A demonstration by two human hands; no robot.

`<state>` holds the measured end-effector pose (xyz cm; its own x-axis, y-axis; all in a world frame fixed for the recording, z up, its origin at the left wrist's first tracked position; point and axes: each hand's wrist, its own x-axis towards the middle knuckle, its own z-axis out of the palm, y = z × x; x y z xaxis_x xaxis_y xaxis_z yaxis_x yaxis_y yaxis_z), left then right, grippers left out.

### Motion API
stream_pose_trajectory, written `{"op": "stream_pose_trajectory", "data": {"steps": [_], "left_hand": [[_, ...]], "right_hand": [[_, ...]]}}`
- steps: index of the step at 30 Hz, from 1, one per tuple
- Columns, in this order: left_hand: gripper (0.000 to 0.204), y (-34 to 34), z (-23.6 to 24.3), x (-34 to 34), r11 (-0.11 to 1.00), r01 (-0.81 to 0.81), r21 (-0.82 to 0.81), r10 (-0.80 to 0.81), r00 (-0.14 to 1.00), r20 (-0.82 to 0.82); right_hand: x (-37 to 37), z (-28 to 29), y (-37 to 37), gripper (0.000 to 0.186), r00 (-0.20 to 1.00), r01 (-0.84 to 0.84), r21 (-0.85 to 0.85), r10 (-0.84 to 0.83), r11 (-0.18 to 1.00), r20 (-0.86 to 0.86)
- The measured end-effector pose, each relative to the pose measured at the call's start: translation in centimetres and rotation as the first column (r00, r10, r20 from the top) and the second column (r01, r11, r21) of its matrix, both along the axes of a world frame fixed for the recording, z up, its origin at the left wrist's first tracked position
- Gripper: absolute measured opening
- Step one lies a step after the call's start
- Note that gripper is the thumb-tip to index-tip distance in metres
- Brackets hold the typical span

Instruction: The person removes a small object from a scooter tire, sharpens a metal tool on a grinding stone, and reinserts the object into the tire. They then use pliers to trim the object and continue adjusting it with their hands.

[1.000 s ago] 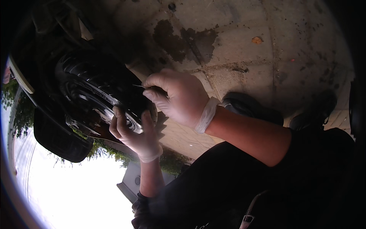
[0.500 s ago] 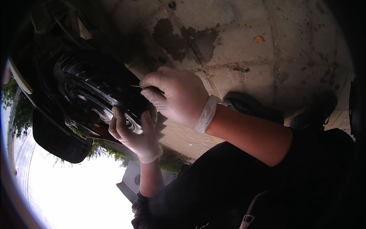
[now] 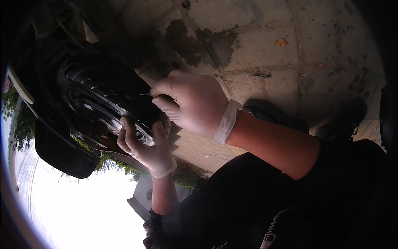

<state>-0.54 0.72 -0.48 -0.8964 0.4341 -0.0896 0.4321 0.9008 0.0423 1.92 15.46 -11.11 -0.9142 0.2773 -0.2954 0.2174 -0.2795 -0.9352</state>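
Note:
On the left stands a black treaded tire [image 3: 103, 74] mounted on a wheel with a pale, shiny rim, part of a vehicle. My left hand [image 3: 151, 153], in a thin translucent white glove, grips the tire's edge, with its fingers over the rim side and its thumb against the tread. My right hand [image 3: 192, 106], gloved alike, is closed in a pinch beside the tread. A thin, short metal pin-like piece [image 3: 145, 95] sticks out from between its thumb and forefinger toward the tire. Whether its tip touches the rubber, I cannot tell.
A dark mudguard-like flap [image 3: 66, 151] hangs beside the wheel. Paving slabs [image 3: 265, 50] carry a dark wet stain [image 3: 184, 43] and a small orange-brown scrap [image 3: 281, 42]. Dark shoes [image 3: 273, 114] stand by my right forearm. A grey box-like object [image 3: 143, 195] and greenery lie beyond my left arm.
My right hand has shifted very slightly, and the thin metal piece now lies at a flatter angle. My left hand keeps its hold on the tire.

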Motion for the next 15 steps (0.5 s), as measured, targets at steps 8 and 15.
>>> {"op": "stream_pose_trajectory", "data": {"steps": [8,15], "left_hand": [[0.056,-0.18,-0.03,0.03,1.0,0.007,-0.002,-0.007,1.0,0.003],[0.058,-0.13,0.13,0.2,0.999,-0.015,-0.039,0.015,1.0,-0.004]], "right_hand": [[-0.2,-0.12,0.37,0.013,1.0,-0.008,0.072,0.007,0.997,0.004],[-0.03,-0.44,1.0,0.015,1.0,-0.006,0.09,0.005,0.996,0.011]]}}
